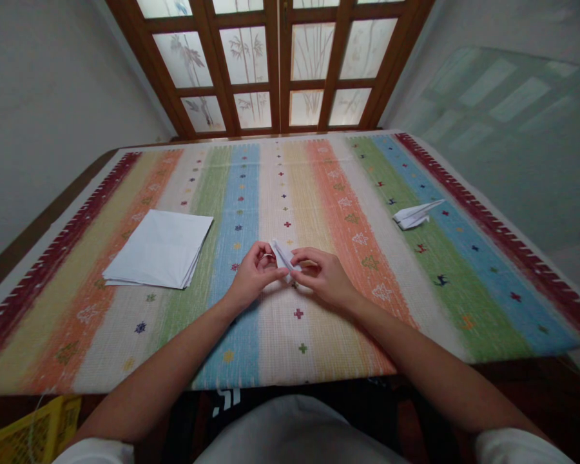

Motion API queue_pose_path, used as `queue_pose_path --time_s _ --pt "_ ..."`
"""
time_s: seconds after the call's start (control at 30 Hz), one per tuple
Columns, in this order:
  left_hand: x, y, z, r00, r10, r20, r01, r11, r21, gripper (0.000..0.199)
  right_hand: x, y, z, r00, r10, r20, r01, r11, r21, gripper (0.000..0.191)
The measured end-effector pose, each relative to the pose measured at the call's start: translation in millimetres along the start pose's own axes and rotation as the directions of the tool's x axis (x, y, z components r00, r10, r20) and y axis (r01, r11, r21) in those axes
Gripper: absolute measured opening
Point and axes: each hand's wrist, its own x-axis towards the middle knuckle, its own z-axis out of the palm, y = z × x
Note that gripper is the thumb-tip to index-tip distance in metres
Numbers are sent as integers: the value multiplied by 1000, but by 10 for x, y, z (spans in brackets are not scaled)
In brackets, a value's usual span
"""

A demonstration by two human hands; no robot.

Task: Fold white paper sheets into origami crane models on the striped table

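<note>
Between my two hands, near the middle of the table, is a small folded white paper (282,255), its upper end tilted to the left. My left hand (258,270) grips its left and lower side, thumb across the bottom. The fingers of my right hand (319,272) pinch its right edge. Fingertips cover part of the folds. A stack of white paper sheets (159,250) lies to the left of my left hand. Off to the right rests a folded white paper piece (413,216) with a long pointed end.
A striped, multicoloured cloth (280,341) covers the table. Behind it stand wooden doors (280,71) with glass panes. A glass panel (507,167) leans at the right wall. A yellow basket (38,428) is at the lower left, below the table edge.
</note>
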Motion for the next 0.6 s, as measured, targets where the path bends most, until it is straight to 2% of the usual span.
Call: queue_pose_path --time_s 0.1,0.2,0.37,0.6 --pt "9 -28 -42 999 -33 38 31 999 34 50 13 10 -13 999 25 -43 -21 996 92 14" --pt "6 -25 -62 995 -57 86 52 996 66 41 21 12 -12 998 30 -59 -24 993 113 14" --pt "3 14 -55 995 22 97 -35 991 128 33 24 9 -3 997 58 -54 -51 991 121 16" --pt "22 -21 -71 995 43 87 -56 987 150 31 20 6 1 997 51 -52 -48 997 57 17"
